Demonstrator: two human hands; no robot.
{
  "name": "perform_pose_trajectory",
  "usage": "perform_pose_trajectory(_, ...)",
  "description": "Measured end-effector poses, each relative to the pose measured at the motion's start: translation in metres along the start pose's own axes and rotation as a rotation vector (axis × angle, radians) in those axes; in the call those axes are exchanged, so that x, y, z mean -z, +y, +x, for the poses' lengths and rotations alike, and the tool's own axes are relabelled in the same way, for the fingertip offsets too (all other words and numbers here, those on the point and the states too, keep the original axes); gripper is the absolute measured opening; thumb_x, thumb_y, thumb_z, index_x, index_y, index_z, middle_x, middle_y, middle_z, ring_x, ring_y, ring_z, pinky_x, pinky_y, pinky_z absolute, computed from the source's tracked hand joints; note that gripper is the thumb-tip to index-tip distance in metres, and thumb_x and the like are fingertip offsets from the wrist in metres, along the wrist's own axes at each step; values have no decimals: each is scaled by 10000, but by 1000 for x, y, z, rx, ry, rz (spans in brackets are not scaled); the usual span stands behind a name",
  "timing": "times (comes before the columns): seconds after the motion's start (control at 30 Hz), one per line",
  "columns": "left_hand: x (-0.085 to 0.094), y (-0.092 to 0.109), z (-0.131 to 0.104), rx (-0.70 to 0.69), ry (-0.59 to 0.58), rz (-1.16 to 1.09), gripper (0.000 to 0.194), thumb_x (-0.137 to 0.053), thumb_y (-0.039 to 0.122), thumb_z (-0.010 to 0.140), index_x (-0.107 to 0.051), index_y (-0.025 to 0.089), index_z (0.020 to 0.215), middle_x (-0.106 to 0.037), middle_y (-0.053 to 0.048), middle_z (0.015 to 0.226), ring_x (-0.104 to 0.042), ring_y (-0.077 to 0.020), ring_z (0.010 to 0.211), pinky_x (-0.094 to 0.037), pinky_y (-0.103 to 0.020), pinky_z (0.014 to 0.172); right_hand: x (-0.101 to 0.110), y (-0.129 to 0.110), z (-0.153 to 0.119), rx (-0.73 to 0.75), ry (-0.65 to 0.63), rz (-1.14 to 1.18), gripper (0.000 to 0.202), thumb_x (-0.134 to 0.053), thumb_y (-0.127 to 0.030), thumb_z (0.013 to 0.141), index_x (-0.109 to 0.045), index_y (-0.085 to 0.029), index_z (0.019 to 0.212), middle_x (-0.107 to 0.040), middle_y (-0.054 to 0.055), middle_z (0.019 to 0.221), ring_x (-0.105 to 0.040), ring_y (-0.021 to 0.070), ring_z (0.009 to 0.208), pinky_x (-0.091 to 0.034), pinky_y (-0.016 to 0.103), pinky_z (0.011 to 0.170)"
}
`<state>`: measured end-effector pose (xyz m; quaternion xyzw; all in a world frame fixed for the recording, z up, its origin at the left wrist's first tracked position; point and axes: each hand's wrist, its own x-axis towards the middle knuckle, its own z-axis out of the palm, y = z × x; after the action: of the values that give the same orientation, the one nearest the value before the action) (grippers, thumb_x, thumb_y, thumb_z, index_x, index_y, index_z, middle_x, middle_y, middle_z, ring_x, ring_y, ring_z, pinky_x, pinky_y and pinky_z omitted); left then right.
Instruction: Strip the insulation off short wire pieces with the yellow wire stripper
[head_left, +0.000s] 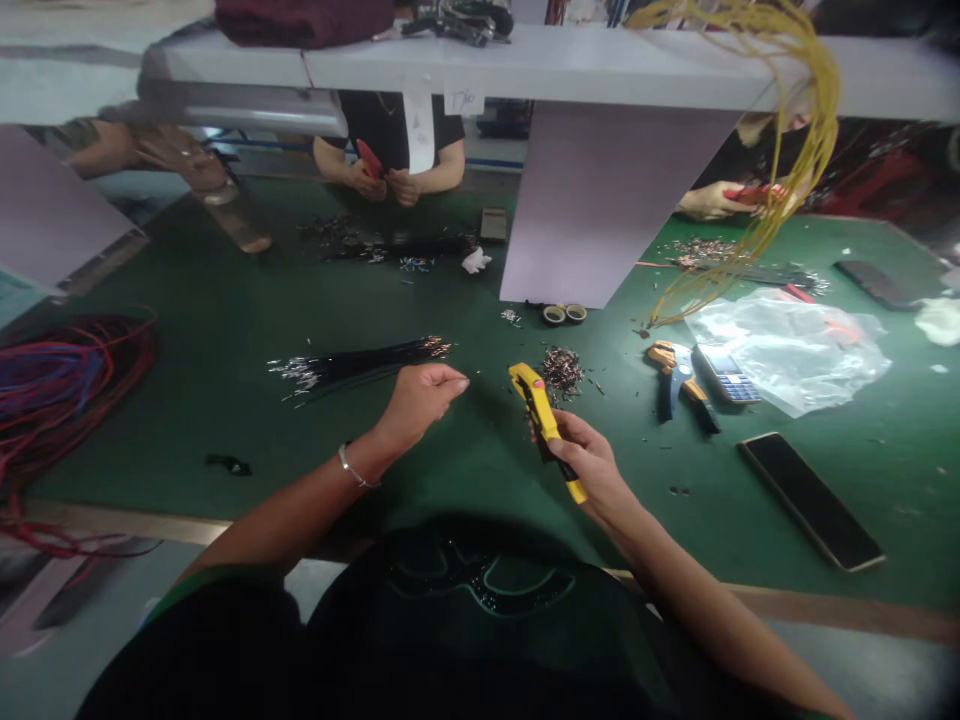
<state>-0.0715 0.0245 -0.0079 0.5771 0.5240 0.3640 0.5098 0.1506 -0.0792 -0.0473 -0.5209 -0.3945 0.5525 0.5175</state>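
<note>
My right hand (585, 460) is wrapped round a yellow and black hand tool (538, 405), its head pointing up and away from me. My left hand (421, 402), with a bracelet at the wrist, is closed in a pinch; anything between the fingertips is too small to make out. Just beyond it lies a bundle of black wires (360, 360) with silvery ends at the left and coppery ends at the right. A heap of small metal pieces (562, 370) sits beyond the tool's head, and several loose pieces are scattered beside it.
To the right are blue-orange pliers (682, 385), a keypad phone (727, 374), a clear plastic bag (802, 350) and a dark phone (812, 500). Red wire coils (67, 390) lie left. A shelf (600, 70) spans overhead, with yellow wires (814, 130) hanging. People work across the table.
</note>
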Motion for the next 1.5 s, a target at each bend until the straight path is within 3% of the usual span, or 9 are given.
perform_pose_trajectory(0.13,-13,4,-1,52,-45,-69,127,-667,278,702,-687,153,715,-413,63,426,-346,-45,377,-242,-200,385,-1,7,4,-7,0,165,326,-581,-269,713,-634,-190,1025,-701,62,977,-660,236,863,-534,387,819)
perform_pose_trajectory(0.33,-29,2,-1,93,-73,-99,118,-662,263,700,-684,149,716,-434,67,441,-346,-42,371,-250,-199,380,-1,12,4,18,-25,58,405,-580,-269,670,-599,-176,1064,-687,96,1067,-658,245,878,-536,413,851)
perform_pose_trajectory(0.53,-32,-4,-3,80,-104,-31,144,-636,259,747,-707,149,805,-452,64,400,-393,-56,356,-298,-197,379,-5,5,-3,11,-107,1,449,-551,-181,591,-588,-188,1039,-667,94,1087,-648,256,936,-552,433,831)
perform_pose_trajectory(0.7,-31,-2,-7,113,-150,-38,148,-600,257,771,-688,138,785,-477,51,375,-411,-66,332,-318,-202,368,-3,9,-7,-1,-71,-22,591,-489,-114,536,-547,-200,1118,-653,76,1053,-658,235,872,-552,457,829)
perform_pose_trajectory(0.87,-34,6,-13,20,-199,116,168,-573,264,790,-676,144,731,-509,42,409,-442,-65,378,-345,-191,409,1,14,-11,-30,-138,-59,694,-464,-103,492,-512,-193,1179,-656,90,1096,-656,263,946,-509,486,912)
perform_pose_trajectory(1.0,-42,5,-17,-79,-205,201,187,-550,238,792,-667,151,674,-510,45,413,-429,-65,406,-327,-192,432,4,17,-14,-14,-142,-115,674,-454,-116,501,-499,-188,1169,-660,102,1079,-656,276,929,-516,475,859)
perform_pose_trajectory(1.3,-51,9,-17,-138,-184,175,182,-532,211,787,-668,152,682,-451,58,418,-415,-76,447,-302,-206,446,-3,10,-3,54,-157,-111,613,-484,-127,517,-532,-192,1124,-650,68,959,-636,233,810,-517,404,775)
perform_pose_trajectory(1.5,-47,11,-16,-174,-169,152,195,-528,192,795,-684,152,686,-523,31,514,-394,-72,482,-302,-202,446,-10,-8,8,174,-188,-351,467,-480,-147,548,-564,-189,1005,-648,41,881,-608,208,773,-508,359,737)
